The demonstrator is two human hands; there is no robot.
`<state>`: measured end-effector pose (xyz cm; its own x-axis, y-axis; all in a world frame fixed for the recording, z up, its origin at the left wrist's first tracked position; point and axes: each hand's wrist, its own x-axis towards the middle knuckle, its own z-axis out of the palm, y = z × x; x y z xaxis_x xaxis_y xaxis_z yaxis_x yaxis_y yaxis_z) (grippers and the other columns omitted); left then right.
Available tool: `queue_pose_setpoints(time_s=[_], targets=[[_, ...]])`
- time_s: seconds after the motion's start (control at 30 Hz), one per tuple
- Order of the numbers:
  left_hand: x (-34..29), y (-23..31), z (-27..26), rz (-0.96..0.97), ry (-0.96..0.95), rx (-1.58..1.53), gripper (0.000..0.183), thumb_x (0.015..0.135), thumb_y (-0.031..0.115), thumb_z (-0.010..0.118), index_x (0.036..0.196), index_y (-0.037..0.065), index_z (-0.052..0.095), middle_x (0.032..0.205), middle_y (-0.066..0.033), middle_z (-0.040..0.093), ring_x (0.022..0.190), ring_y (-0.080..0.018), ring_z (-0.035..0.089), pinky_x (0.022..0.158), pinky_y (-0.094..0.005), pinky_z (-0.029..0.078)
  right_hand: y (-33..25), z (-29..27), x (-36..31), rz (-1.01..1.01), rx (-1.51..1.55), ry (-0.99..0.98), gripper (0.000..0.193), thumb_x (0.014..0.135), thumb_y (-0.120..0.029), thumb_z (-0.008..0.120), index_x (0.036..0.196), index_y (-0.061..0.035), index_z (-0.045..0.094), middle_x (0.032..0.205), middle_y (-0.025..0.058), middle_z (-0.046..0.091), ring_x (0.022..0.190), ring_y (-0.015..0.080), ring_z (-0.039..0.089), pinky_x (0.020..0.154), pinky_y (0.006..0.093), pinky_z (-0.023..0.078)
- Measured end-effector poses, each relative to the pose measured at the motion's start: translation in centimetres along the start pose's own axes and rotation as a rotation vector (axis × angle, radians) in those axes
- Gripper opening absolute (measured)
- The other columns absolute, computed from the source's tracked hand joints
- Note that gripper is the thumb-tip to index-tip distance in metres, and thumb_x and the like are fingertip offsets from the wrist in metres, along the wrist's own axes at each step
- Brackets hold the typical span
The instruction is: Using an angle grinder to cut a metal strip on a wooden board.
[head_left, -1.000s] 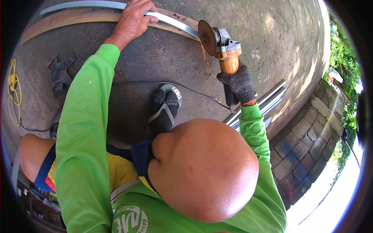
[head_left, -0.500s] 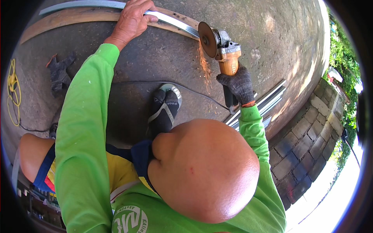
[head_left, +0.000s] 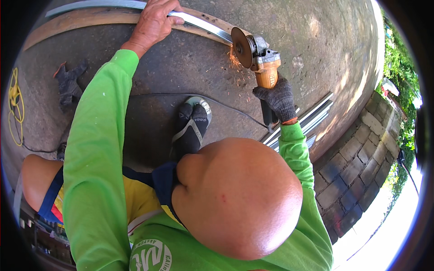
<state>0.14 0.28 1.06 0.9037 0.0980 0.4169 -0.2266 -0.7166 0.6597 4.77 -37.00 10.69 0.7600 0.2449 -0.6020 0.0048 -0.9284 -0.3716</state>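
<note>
Right now the bare left hand (head_left: 153, 22) pins the metal strip (head_left: 199, 21) to the plank (head_left: 90, 18) on the ground; gloved right hand (head_left: 276, 97) grips the angle grinder (head_left: 257, 54), disc biting the strip's end. Risk: disc binds & kicks toward bare fingers, or sparks (head_left: 237, 67) hit the sandalled foot (head_left: 192, 124) nearby w/ no cover.

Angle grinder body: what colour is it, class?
Orange, seen in the head view: the angle grinder held in the gloved right hand.

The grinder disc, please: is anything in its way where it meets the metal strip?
Nothing visible. The grinder disc already touches the metal strip, throwing sparks. The left hand presses the strip well aside; the gloved right hand holds the grinder.
</note>
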Motion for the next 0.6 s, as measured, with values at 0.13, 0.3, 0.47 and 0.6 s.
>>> queue_pose_setpoints(time_s=[0.13,0.3,0.47,0.6], targets=[[-0.02,-0.02,-0.20,0.009,-0.007,0.004,0.017,0.075,0.006,0.072,0.083,0.001,0.057,0.084,-0.0167,0.057,0.086,-0.0397,0.054,0.077,-0.0473,0.045,-0.03,0.04,0.15,-0.006,0.003,0.009,0.060,0.063,-0.030,0.090,0.113,-0.0040,0.067,0.095,0.0152,0.075,0.088,0.0303,0.073,0.082,0.0394,0.057],[0.06,0.16,-0.14,0.002,-0.005,-0.002,0.018,0.075,0.006,0.072,0.084,0.001,0.057,0.085,-0.0166,0.057,0.087,-0.0397,0.054,0.077,-0.0474,0.045,0.28,-0.05,0.34,-0.013,0.015,0.017,0.061,0.063,-0.030,0.090,0.113,-0.0047,0.067,0.096,0.0153,0.075,0.088,0.0301,0.074,0.082,0.0396,0.057],[0.00,0.03,-0.16,-0.006,-0.009,-0.001,0.020,0.074,0.007,0.073,0.083,0.001,0.057,0.085,-0.0162,0.057,0.087,-0.0396,0.055,0.078,-0.0474,0.046,0.12,-0.16,0.48,-0.008,-0.001,0.003,0.062,0.062,-0.031,0.089,0.114,-0.0049,0.067,0.097,0.0152,0.075,0.089,0.0295,0.073,0.082,0.0394,0.057],[0.03,0.07,0.00,-0.011,-0.001,-0.005,0.020,0.074,0.007,0.074,0.083,0.002,0.057,0.084,-0.0163,0.057,0.087,-0.0396,0.055,0.077,-0.0472,0.046,0.53,-0.20,0.60,-0.010,-0.006,0.012,0.062,0.062,-0.032,0.089,0.114,-0.0051,0.067,0.096,0.0150,0.075,0.089,0.0293,0.073,0.082,0.0392,0.057]])
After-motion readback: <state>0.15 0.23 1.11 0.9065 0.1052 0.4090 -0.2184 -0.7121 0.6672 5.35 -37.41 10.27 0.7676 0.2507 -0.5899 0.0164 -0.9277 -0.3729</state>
